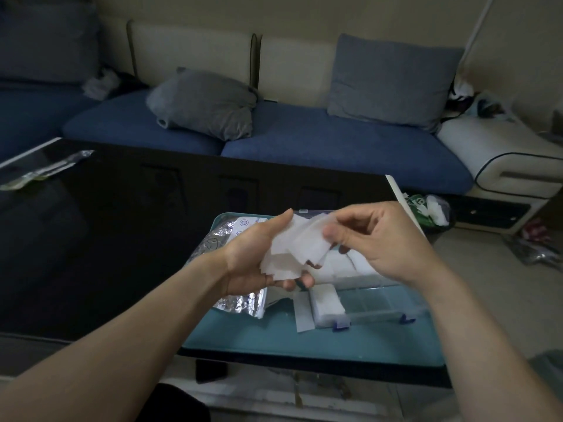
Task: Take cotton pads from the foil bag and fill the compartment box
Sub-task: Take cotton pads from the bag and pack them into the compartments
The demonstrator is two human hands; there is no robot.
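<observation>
My left hand (256, 257) holds a loose fan of several white cotton pads (292, 248) in its palm, above the tray. My right hand (377, 239) pinches the top pads of that fan between thumb and fingers. Below the hands lies the clear compartment box (380, 303) with blue latches; its left compartment holds a stack of pads (327, 303), and more pads fill the compartments under my right hand. The crinkled silver foil bag (240, 303) lies left of the box, mostly hidden by my left wrist.
Everything sits on a teal tray (274, 336) at the right end of a glossy black table (106, 223). A clear wrapper (45, 169) lies at the table's far left. A blue sofa with grey cushions (207, 102) stands behind. Bags lie on the floor at the right.
</observation>
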